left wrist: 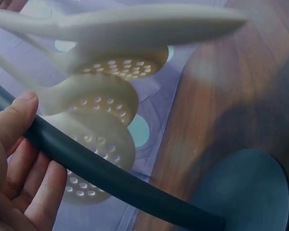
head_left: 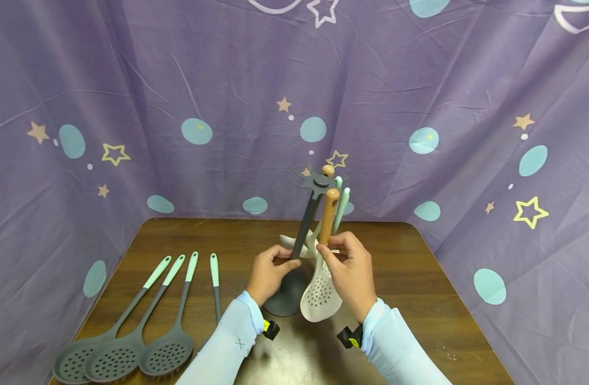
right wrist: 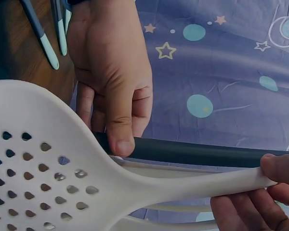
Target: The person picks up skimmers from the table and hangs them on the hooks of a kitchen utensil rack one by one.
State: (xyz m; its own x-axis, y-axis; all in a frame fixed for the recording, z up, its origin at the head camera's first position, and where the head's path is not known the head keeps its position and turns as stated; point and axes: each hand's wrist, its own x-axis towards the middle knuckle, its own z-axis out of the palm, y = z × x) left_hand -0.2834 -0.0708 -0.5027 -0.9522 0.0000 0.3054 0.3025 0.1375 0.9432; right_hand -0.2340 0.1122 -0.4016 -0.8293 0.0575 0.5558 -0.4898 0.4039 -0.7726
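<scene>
My left hand (head_left: pixel 269 271) grips the dark pole (left wrist: pixel 86 159) of a utensil stand between thumb and fingers. The stand has a round base (head_left: pixel 283 305) and a hooked top (head_left: pixel 318 182). To its right, my right hand (head_left: pixel 349 270) pinches a white skimmer (head_left: pixel 321 297) at the neck, just below its wooden handle (head_left: pixel 329 216). The handle's upper end overlaps the hooked top in the head view. More pale perforated utensils (left wrist: pixel 101 139) hang around the far side of the stand, partly hidden; mint handles (head_left: pixel 342 206) show behind.
On the left of the wooden table (head_left: pixel 410 278) lie several grey utensils with mint handles, including a skimmer (head_left: pixel 166 353) with a holed bowl. A purple patterned curtain (head_left: pixel 246 133) closes off the back and sides.
</scene>
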